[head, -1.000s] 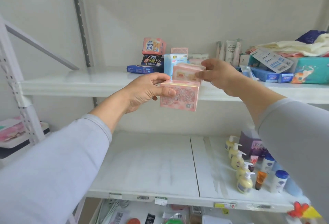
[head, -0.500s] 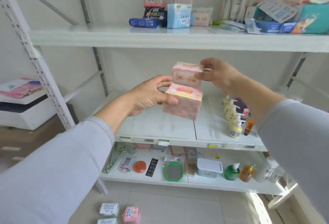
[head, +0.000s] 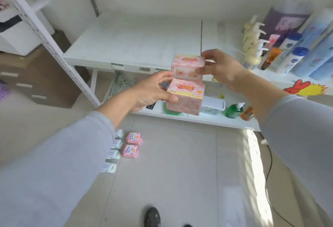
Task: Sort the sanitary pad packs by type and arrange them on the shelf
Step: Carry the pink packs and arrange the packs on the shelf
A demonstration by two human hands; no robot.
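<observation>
**Two pink packs held before the shelf**

The left hand (head: 153, 91) grips the lower pink pack (head: 185, 98); the right hand (head: 221, 68) pinches the upper pink pack (head: 187, 68) just above it. Both hang before the shelf (head: 133, 42) edge, its left part bare. More packs (head: 132, 144) lie on the floor (head: 180, 163).

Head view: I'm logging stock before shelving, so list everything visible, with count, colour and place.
pink packs: 2, held before the shelf
floor pink packs: 2, left floor
white packs: 4, row beside them
shelf: white, middle level
pump bottles: cream, count unclear, shelf right
blue bottles: several, far right
green bottle: 1, lower shelf
left hand: grips lower pack
right hand: pinches upper pack
</observation>
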